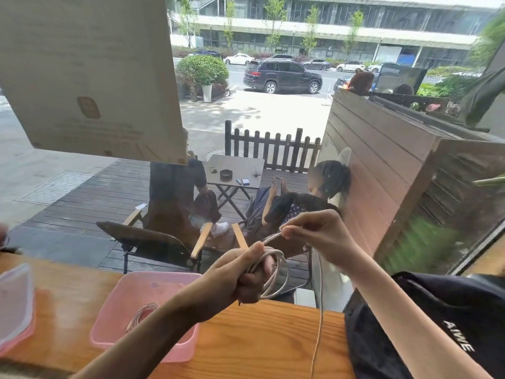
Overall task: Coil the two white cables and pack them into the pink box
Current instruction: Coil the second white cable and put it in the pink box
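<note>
At the far left, a clear-pink lid (15,305) is seen lying on the wooden tabletop (262,332). Just to its right stands the open pink box (114,321), and inside it one white cable (142,314) is already laid as a small coil, partly hidden by the left forearm. Above the tabletop's far edge, the left hand (246,274) is held closed as a fist around several loops of the second white cable (276,272), with the thumb pressed over the strands at the top. From that bundle a short stretch of cable is led up and to the right, where it is pinched between the fingertips of the right hand (317,228). The loose remainder is seen hanging straight down from below the right hand, across the tabletop's front. A black bag (426,324) with white lettering is set at the right.
</note>
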